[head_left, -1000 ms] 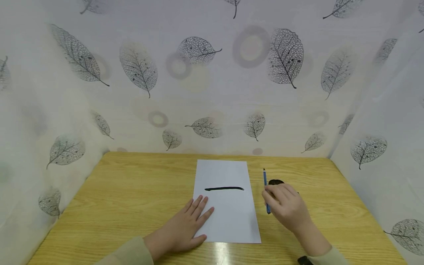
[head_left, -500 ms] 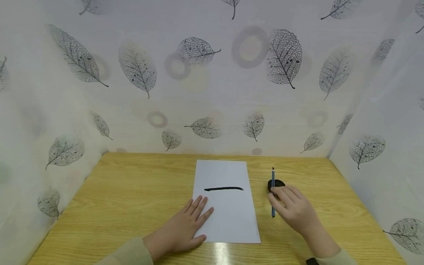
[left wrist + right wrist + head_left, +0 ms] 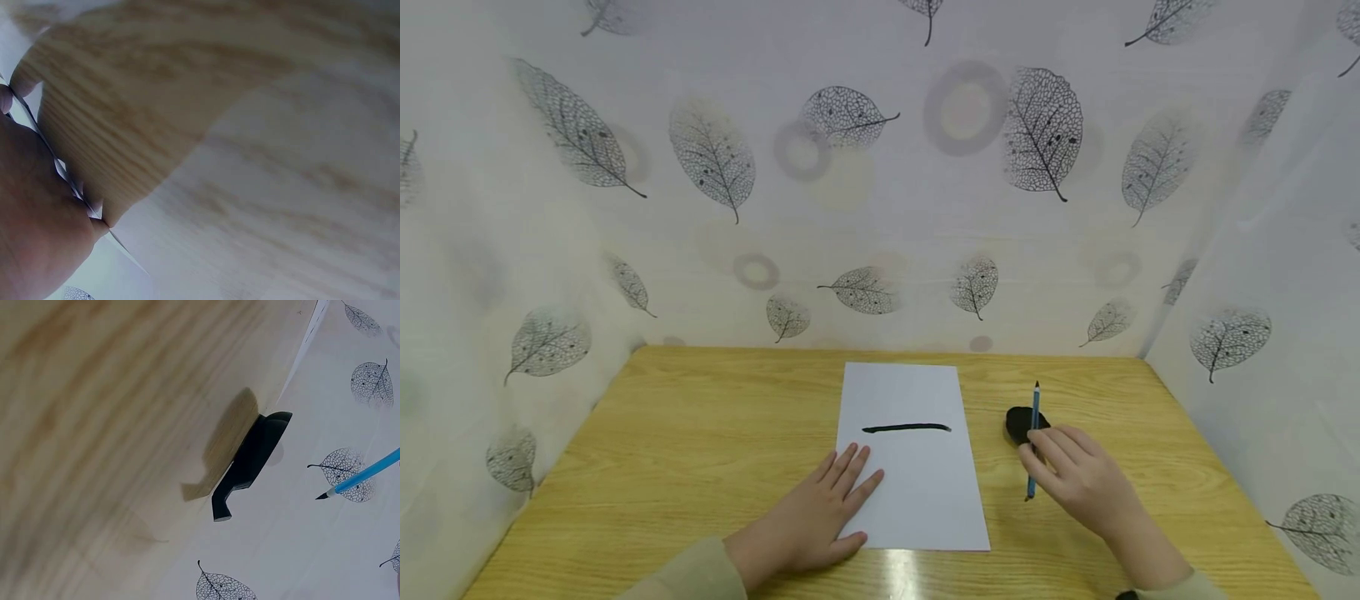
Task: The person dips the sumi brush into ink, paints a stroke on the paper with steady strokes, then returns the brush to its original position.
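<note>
In the head view a sheet of white paper lies on the table, with a thick black stroke across it. My left hand rests spread on the sheet's lower left edge, fingers straight. To the right of the paper, my right hand pinches a blue writing brush between thumb and fingers. The brush's dark pointed tip shows in the right wrist view, directed away from me. Just beyond the fingers sits a low black dish, partly hidden by hand and brush in the head view.
The yellow wood-grain table reflects light near its front edge. A pale curtain printed with leaves encloses it at the back and both sides. In the right wrist view the black dish shows a projecting end.
My right hand has moved to the right with the brush, from beside the paper to the black dish. The left hand and paper have stayed in place.
</note>
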A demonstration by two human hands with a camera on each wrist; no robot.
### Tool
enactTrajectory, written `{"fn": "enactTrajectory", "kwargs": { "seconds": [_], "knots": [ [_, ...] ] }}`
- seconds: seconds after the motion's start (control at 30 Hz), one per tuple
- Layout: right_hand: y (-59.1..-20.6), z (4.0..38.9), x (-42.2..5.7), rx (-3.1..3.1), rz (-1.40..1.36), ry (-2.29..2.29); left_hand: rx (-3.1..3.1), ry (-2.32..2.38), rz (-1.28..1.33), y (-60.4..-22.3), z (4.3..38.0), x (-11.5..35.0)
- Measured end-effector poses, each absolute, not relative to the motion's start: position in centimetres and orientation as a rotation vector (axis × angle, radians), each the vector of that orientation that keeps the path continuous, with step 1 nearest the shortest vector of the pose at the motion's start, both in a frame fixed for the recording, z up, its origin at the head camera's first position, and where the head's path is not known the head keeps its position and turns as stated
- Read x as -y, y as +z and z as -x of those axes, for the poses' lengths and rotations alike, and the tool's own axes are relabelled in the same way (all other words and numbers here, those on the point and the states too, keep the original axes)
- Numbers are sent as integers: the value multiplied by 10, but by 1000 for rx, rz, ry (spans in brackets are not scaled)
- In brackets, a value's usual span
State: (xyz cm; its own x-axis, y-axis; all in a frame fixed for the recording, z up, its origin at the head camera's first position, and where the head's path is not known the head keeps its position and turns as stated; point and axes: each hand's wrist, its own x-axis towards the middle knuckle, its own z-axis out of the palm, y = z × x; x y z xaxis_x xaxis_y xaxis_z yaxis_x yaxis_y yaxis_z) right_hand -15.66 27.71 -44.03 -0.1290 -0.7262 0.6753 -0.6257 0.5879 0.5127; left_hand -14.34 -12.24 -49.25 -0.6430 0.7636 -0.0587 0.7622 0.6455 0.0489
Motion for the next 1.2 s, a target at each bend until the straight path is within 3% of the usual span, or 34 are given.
{"fn": "enactTrajectory", "kwargs": {
  "seconds": [1.2],
  "knots": [
    [-450,148,-320,1879,-1194,-216,-2745,-73,-1214,-481,141,119]
  ]
}}
